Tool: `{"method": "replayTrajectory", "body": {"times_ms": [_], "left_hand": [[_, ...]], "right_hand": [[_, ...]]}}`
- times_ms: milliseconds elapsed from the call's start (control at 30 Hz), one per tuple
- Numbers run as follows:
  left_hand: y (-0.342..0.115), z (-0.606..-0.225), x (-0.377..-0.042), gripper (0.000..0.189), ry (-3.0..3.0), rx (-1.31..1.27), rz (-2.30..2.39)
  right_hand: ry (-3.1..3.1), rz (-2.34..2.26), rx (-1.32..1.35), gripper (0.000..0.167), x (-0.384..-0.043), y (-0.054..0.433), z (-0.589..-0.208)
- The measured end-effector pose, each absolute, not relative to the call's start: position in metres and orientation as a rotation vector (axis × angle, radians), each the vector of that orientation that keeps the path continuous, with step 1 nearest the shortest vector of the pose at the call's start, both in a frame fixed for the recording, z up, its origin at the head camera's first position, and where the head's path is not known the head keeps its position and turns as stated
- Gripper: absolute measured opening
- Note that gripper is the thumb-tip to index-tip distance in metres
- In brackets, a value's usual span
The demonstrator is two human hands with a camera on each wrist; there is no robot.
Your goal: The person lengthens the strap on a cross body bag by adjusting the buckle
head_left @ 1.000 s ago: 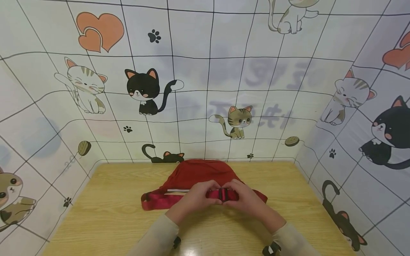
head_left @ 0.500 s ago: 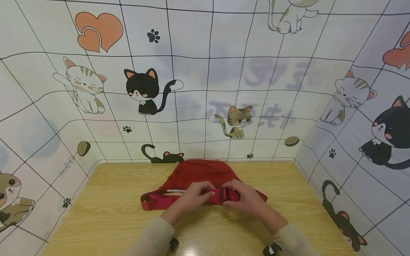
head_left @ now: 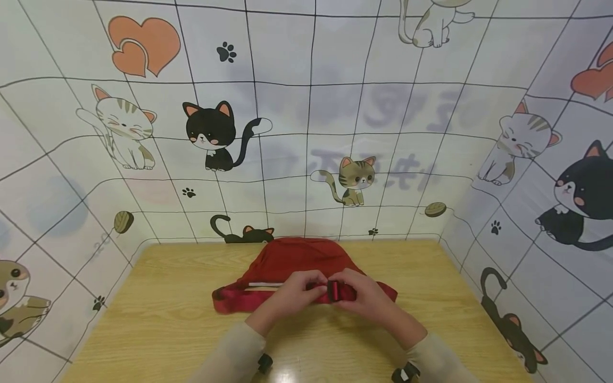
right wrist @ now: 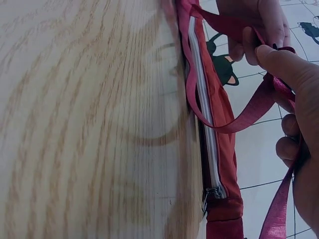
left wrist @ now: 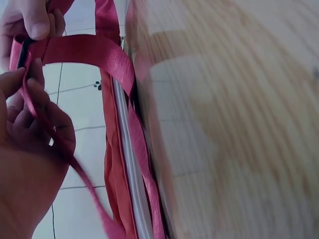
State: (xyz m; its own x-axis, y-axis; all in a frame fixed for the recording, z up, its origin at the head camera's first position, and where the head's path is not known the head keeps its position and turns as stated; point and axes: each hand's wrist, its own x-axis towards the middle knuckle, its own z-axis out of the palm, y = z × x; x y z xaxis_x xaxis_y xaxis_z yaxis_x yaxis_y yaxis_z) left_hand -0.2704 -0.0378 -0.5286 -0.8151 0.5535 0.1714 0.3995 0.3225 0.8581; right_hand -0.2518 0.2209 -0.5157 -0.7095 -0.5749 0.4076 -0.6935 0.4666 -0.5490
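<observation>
A red waist bag (head_left: pixel 304 260) lies on the wooden table, its belly toward the back wall. Its red webbing strap (head_left: pixel 239 301) runs along the near side, lifted in a loop in both wrist views. A black slide buckle (head_left: pixel 330 291) sits on the strap between the hands. My left hand (head_left: pixel 293 299) pinches the strap just left of the buckle, thumb and fingertips right at its edge. With thumb and fingers, my right hand (head_left: pixel 367 298) grips the strap at the buckle's right side. In the left wrist view a strap length (left wrist: pixel 84 179) trails down past my left hand.
The wooden table (head_left: pixel 182 340) reaches toward me in front of the bag. White cloth walls (head_left: pixel 287 117) with cat prints enclose its back and sides. The bag's pale zipper (right wrist: pixel 207 114) runs along its edge, with a metal pull (right wrist: pixel 212 193) at one end.
My left hand drew slightly left from the buckle, then came back to its left edge. The buckle turned a little and shifted slightly left. My right hand keeps its hold; the bag stays put.
</observation>
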Motion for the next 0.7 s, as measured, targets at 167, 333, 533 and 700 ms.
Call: {"method": "replayTrajectory", "body": {"times_ms": [167, 333, 533, 700], "left_hand": [[-0.050, -0.531, -0.270, 0.007, 2.445, 0.865, 1.430], [-0.057, -0.536, -0.272, 0.009, 2.452, 0.887, 1.394], [-0.051, -0.534, -0.274, 0.008, 2.405, 0.954, 1.458], [-0.045, -0.526, -0.271, 0.011, 2.389, 0.946, 1.467]], "right_hand": [[-2.551, 1.123, 1.065, 0.061, -0.250, 0.221, -0.515], [-2.550, 1.161, 1.056, 0.064, -0.250, 0.222, -0.515], [-2.512, 1.167, 1.089, 0.064, -0.250, 0.220, -0.516], [-2.515, 1.176, 1.084, 0.063, -0.250, 0.216, -0.515]]}}
